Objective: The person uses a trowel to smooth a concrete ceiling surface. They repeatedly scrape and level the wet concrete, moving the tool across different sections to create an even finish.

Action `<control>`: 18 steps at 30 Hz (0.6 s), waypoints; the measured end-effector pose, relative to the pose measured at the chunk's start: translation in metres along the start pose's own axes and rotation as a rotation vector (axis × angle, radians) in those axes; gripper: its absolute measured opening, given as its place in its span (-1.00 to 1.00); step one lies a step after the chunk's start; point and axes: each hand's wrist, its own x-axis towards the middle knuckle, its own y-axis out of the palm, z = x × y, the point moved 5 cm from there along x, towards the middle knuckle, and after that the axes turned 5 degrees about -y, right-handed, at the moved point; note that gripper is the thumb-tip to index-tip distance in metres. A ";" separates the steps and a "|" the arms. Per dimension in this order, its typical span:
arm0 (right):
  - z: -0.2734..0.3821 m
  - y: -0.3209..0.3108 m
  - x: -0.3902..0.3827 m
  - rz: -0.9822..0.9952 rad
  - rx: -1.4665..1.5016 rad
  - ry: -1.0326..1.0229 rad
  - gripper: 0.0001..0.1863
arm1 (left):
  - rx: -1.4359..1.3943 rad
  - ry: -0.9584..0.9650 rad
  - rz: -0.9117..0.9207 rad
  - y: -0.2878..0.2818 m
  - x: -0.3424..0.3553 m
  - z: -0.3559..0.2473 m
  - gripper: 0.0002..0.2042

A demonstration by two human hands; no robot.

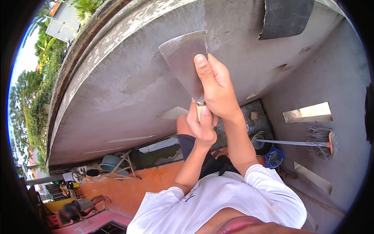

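A wide putty knife with a metal blade (pixel 183 58) is held up in front of a grey plastered wall (pixel 128 85). My left hand (pixel 203 126) is closed round its pale handle, just below the metal collar. Higher up, my right hand (pixel 218 84) grips the blade's right edge, its thumb lying flat on the blade face and its fingers hidden behind. The blade's broad edge points up, close to the wall; whether it touches I cannot tell.
On the right a mop (pixel 327 142) leans with its head up, its handle near a black bucket (pixel 263 142) and a blue coil (pixel 274 158). Lower left stand a wooden sawhorse (pixel 119 169) and a grey-blue basin (pixel 113 163). Another person (pixel 80 208) is farther off. A dark sheet (pixel 286 19) hangs upper right.
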 end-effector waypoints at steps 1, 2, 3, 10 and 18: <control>0.000 -0.002 -0.001 -0.009 -0.029 -0.021 -0.54 | 0.028 0.018 0.001 0.001 0.002 0.000 -0.61; -0.002 -0.003 -0.003 -0.017 -0.057 -0.042 -0.54 | 0.048 0.048 0.031 -0.001 0.002 -0.001 -0.61; -0.002 -0.005 -0.005 -0.024 -0.085 -0.063 -0.53 | 0.069 0.078 0.060 -0.006 0.001 -0.001 -0.60; 0.030 -0.021 -0.011 -0.197 0.025 -0.558 -0.69 | -0.232 0.047 0.196 -0.056 -0.042 0.006 -0.58; 0.029 -0.041 0.041 -0.548 -0.429 -0.967 -0.65 | -0.031 -0.162 0.026 -0.136 -0.099 0.024 -0.66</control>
